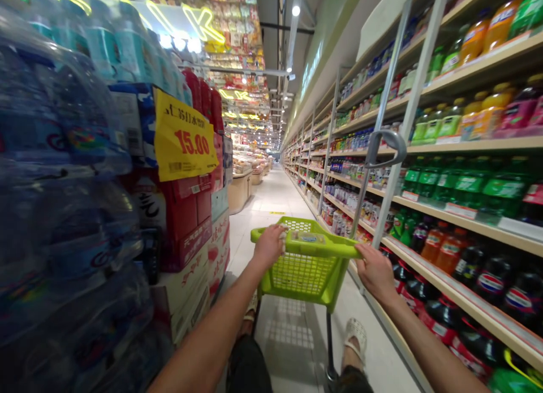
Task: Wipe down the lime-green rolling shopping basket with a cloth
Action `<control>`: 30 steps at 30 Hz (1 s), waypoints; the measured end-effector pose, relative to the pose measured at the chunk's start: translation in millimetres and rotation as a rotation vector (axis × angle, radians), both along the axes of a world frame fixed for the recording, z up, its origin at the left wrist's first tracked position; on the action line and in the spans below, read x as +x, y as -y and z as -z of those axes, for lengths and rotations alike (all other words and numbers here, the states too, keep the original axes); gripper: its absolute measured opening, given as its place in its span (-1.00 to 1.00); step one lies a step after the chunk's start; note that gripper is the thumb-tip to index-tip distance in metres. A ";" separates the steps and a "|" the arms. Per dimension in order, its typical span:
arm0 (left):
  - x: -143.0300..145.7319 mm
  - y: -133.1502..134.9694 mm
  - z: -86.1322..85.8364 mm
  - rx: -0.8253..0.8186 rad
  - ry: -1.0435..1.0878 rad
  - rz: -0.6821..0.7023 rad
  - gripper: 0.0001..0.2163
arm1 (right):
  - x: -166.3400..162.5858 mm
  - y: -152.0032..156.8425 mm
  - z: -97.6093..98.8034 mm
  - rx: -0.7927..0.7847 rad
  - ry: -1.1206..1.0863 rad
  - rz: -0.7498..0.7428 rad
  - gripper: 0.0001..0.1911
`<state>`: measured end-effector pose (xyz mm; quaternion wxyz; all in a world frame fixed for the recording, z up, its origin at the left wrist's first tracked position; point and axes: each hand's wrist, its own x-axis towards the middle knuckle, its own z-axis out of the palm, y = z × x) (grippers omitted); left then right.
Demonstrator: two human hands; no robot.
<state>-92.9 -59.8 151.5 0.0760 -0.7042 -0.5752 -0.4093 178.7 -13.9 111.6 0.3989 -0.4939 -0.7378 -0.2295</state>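
Note:
A lime-green plastic shopping cart [314,274] with a perforated basket stands right in front of me. My left hand [270,246] is closed around the left part of its handle, with something whitish, too small to make out, by the fingers. At the handle's right end, my right hand [375,270] grips it with curled fingers. Between the two hands the handle carries a small label panel [309,238]. Part of the basket's inside is hidden by the handle and its front wall.
Drink shelves [466,144] line the right side, with a grey handle on a metal pole [384,150]. Stacked bottle packs [63,212] and cartons with a yellow price sign [184,137] crowd the left. A tiled aisle [271,192] runs ahead past display counters [240,192].

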 end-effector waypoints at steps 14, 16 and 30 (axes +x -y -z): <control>-32.9 3.2 6.8 0.031 0.020 -0.059 -0.62 | -51.0 -10.6 0.5 -0.061 -0.040 -0.263 -0.63; -28.6 3.5 7.1 0.044 0.051 -0.036 -0.63 | -50.3 -12.0 3.4 -0.046 -0.085 -0.252 -0.63; -43.5 -9.5 -9.5 -0.121 0.162 -0.201 -0.60 | -47.9 -10.2 6.5 -0.007 -0.089 -0.272 -0.60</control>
